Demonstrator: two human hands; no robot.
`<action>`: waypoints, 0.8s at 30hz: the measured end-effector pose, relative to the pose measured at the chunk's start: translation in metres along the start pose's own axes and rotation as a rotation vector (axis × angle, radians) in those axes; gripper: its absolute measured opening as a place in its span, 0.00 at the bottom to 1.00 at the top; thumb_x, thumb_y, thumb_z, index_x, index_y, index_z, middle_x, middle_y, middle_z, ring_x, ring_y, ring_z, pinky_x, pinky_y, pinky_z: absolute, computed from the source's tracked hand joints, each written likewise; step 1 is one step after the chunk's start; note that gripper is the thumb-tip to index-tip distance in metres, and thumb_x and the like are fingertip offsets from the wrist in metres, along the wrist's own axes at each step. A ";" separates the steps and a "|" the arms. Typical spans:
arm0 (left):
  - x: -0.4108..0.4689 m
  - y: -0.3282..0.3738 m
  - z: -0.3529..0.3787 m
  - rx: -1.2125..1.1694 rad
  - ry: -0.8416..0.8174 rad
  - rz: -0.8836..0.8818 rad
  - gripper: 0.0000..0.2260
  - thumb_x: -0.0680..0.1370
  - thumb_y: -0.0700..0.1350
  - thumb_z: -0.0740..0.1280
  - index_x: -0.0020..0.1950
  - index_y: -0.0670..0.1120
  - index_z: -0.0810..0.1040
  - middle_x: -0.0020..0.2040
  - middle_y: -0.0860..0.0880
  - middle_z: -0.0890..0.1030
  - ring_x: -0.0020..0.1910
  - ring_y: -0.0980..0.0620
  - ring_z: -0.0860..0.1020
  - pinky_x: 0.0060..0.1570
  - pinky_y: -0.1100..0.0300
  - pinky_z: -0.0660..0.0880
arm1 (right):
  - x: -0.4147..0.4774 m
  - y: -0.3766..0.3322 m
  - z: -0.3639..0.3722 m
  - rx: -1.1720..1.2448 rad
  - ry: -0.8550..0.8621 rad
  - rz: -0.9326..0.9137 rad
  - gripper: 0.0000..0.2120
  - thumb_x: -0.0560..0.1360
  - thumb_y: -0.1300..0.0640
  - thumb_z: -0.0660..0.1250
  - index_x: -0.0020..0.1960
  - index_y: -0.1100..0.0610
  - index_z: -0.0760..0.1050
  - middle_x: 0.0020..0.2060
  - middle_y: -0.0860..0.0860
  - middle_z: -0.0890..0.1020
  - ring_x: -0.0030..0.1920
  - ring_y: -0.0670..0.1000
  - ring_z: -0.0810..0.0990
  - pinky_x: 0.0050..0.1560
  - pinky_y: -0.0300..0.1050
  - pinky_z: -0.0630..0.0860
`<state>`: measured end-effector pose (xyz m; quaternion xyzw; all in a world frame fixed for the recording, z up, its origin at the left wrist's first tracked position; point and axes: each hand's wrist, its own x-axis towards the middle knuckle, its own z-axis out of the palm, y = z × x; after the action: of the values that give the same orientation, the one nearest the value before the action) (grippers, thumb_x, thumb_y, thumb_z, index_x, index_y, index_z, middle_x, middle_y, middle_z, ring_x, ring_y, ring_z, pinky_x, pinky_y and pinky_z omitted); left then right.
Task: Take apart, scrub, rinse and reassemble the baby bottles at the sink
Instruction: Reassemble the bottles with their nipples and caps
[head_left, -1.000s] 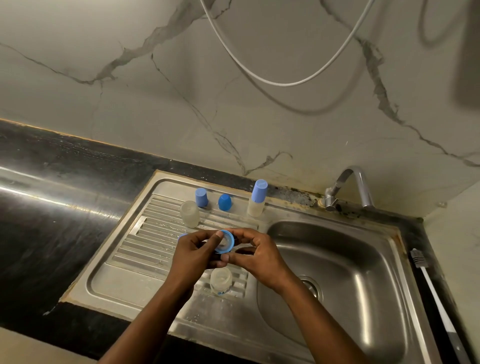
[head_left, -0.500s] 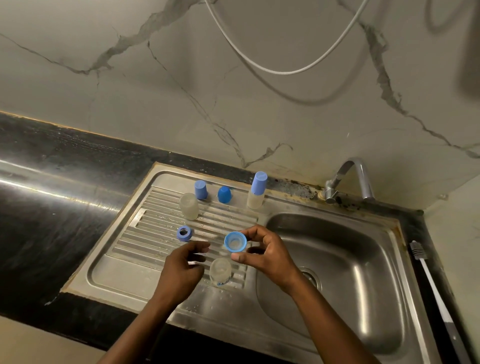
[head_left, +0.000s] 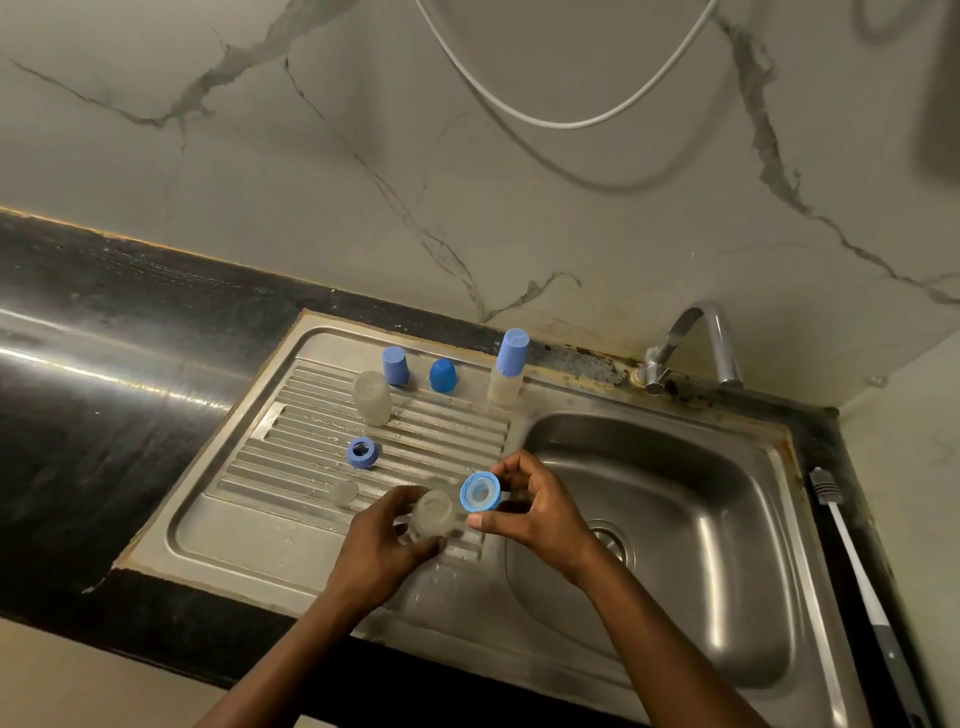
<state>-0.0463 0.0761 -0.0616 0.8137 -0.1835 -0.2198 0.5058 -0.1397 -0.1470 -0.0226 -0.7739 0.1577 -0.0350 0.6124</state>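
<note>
Over the drainboard (head_left: 244, 527), left hand (head_left: 384, 545) has now closed round the clear bottle (head_left: 434, 514) it was reaching for. Right hand (head_left: 530, 512) pinches the blue collar (head_left: 480, 491), just above-right of that grip. I read this as reassembly; next move needs collar squared on the bottle mouth, then twisted.

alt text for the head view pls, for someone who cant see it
Over a steel sink's drainboard, the left hand grips a clear bottle while the right hand pinches a blue collar. A capped bottle stands at the back.
</note>
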 end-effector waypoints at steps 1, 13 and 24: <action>0.001 0.004 -0.003 -0.003 0.011 0.012 0.24 0.68 0.48 0.85 0.61 0.57 0.81 0.56 0.59 0.85 0.57 0.56 0.84 0.59 0.47 0.82 | 0.000 0.000 0.000 0.002 0.005 0.001 0.23 0.68 0.50 0.86 0.55 0.46 0.77 0.54 0.47 0.87 0.56 0.50 0.85 0.56 0.51 0.84; 0.010 0.056 -0.044 0.357 0.018 0.291 0.30 0.71 0.50 0.82 0.72 0.54 0.79 0.60 0.57 0.73 0.58 0.56 0.75 0.54 0.58 0.79 | 0.005 -0.017 0.008 0.110 0.010 -0.023 0.24 0.68 0.50 0.85 0.60 0.45 0.80 0.56 0.46 0.85 0.57 0.51 0.87 0.56 0.46 0.84; 0.016 0.071 -0.047 0.421 -0.065 0.349 0.31 0.71 0.46 0.82 0.72 0.58 0.78 0.60 0.59 0.69 0.58 0.59 0.73 0.51 0.70 0.75 | 0.012 -0.022 0.007 0.038 -0.045 -0.029 0.24 0.67 0.49 0.86 0.58 0.40 0.80 0.56 0.43 0.85 0.56 0.47 0.87 0.55 0.48 0.86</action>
<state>-0.0124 0.0725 0.0184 0.8493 -0.3789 -0.1125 0.3498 -0.1218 -0.1395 -0.0047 -0.7650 0.1320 -0.0297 0.6296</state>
